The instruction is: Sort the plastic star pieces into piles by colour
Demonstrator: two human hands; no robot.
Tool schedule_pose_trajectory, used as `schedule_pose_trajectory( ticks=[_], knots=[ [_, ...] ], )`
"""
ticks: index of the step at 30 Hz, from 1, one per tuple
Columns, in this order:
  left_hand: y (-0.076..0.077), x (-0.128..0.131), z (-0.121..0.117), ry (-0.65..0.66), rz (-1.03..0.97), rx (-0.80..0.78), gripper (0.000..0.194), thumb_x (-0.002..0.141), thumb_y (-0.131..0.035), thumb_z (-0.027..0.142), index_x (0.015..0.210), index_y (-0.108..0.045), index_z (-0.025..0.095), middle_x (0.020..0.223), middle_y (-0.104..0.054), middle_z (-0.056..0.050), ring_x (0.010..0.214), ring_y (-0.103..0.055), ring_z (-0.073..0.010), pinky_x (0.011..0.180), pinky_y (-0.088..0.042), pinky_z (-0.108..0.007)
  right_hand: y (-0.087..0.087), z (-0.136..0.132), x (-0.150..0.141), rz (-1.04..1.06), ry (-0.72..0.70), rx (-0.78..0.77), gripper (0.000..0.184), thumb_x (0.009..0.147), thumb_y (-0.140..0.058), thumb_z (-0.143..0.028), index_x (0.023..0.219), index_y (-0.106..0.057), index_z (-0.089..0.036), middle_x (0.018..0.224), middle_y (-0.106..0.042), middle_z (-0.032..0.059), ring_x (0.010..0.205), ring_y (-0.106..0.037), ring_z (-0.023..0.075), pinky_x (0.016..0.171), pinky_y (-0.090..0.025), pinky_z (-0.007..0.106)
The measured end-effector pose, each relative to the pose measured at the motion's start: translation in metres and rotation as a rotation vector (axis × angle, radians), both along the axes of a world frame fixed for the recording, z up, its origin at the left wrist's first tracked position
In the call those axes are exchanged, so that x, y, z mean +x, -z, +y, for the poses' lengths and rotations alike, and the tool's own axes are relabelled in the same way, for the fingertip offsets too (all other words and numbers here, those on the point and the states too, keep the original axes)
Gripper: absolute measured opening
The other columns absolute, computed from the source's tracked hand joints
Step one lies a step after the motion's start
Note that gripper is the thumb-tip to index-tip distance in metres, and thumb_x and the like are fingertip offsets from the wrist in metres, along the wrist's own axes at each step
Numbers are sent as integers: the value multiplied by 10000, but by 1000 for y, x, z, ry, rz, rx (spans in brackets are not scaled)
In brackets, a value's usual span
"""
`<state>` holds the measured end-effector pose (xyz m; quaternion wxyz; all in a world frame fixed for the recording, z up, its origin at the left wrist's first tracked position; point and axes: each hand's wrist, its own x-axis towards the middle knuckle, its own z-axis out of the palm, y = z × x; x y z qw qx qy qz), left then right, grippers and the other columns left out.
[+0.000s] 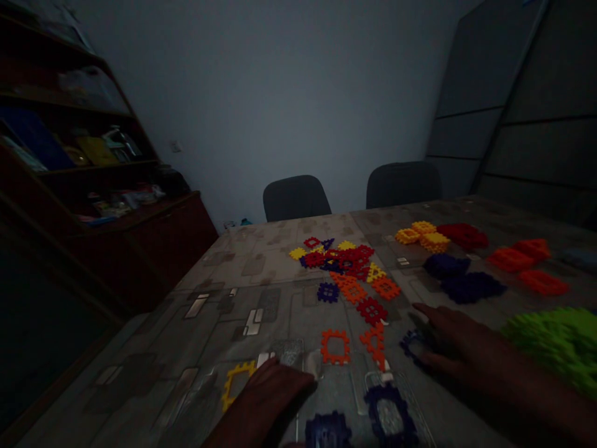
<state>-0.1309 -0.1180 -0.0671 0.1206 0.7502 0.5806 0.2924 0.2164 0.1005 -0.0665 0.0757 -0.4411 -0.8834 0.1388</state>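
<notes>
My left hand (275, 393) rests low over the table, fingers loosely apart, nothing visible in it. It partly covers a yellow square frame piece (228, 393) with toothed edges. My right hand (450, 339) is spread at a dark blue toothed frame piece (410, 346), which lies between its thumb and index finger; whether they touch it is unclear. Between my hands lie an orange square frame (335, 331) and an orange triangle piece (374, 342). Nearer to me are a dark blue ring-like piece (370, 398) and another dark blue piece (328, 429).
A mixed heap of red, yellow, blue and orange pieces (347, 260) covers the table's middle. At right are yellow (435, 241), red (461, 235), dark blue (472, 287), orange (543, 282) and green piles (555, 339). Two chairs (296, 198) stand behind; shelves (79, 165) at left.
</notes>
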Motion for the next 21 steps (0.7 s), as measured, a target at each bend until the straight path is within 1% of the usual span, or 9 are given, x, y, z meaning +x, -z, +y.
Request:
schedule_pose_trajectory(
  ticks=[3, 5, 7, 9, 11, 14, 16, 18, 21],
  knots=[
    [18, -5, 4, 123, -3, -58, 569, 1007, -566, 531, 1540, -387, 446, 1452, -667, -44, 1335, -623, -288, 1224, -364, -494, 4, -12, -11, -117, 33, 32, 807, 778, -729, -442, 1519, -556, -173, 1378, -667, 230, 1224, -648, 456, 987, -540, 639],
    [29, -6, 7, 183, 17, -104, 626, 1019, -553, 558, 1584, -306, 448, 1503, -626, -57, 1367, -598, -297, 1226, -358, -517, 11, -14, -15, -136, 14, 89, 796, 763, -727, -370, 1518, -553, -189, 1353, -684, 218, 1200, -659, 446, 973, -542, 634],
    [36, -3, 9, 236, 35, -93, 669, 1020, -543, 601, 1604, -268, 428, 1507, -621, -81, 1362, -602, -308, 1222, -364, -532, 16, -11, -14, -109, -27, 114, 773, 781, -698, -332, 1520, -543, -166, 1368, -674, 229, 1189, -667, 427, 977, -543, 619],
    [36, 2, 11, 263, 40, -54, 673, 1025, -515, 635, 1605, -277, 389, 1478, -641, -107, 1337, -622, -304, 1218, -375, -520, 16, -7, -11, -62, -84, 102, 789, 778, -682, -290, 1535, -520, -140, 1372, -669, 237, 1187, -669, 419, 983, -544, 612],
    [29, 9, 12, 275, 42, -49, 665, 1021, -488, 675, 1585, -312, 371, 1426, -677, -107, 1294, -653, -284, 1211, -393, -500, 9, -8, -7, 5, -143, 78, 835, 755, -686, -252, 1561, -490, -159, 1398, -658, 219, 1213, -659, 419, 999, -541, 610],
    [17, 15, 13, 287, 55, -88, 671, 1016, -404, 733, 1573, -303, 372, 1391, -695, -95, 1255, -677, -265, 1194, -414, -523, -5, -21, -5, 128, -240, 26, 904, 776, -705, -241, 1624, -393, -272, 1504, -594, 149, 1308, -609, 403, 1032, -540, 577],
    [15, 16, 13, 284, 63, -95, 702, 1005, -376, 763, 1577, -275, 368, 1371, -698, -107, 1237, -687, -274, 1179, -424, -560, -8, -36, -8, 176, -332, 0, 932, 822, -720, -241, 1653, -311, -349, 1568, -537, 104, 1361, -571, 377, 1051, -541, 530],
    [17, 16, 11, 267, 66, -89, 710, 1004, -376, 765, 1577, -267, 361, 1308, -716, -112, 1191, -708, -280, 1165, -433, -586, -1, -46, -14, 202, -419, -2, 1012, 823, -741, -201, 1673, -222, -380, 1568, -535, 95, 1362, -567, 359, 1060, -532, 502],
    [25, 16, 8, 222, 70, -61, 679, 1023, -389, 732, 1578, -266, 360, 1233, -725, -96, 1139, -719, -269, 1159, -443, -579, 26, -46, -26, 181, -510, 19, 1204, 714, -771, -123, 1694, -104, -333, 1424, -636, 140, 1210, -643, 365, 1014, -521, 519]
  ],
)
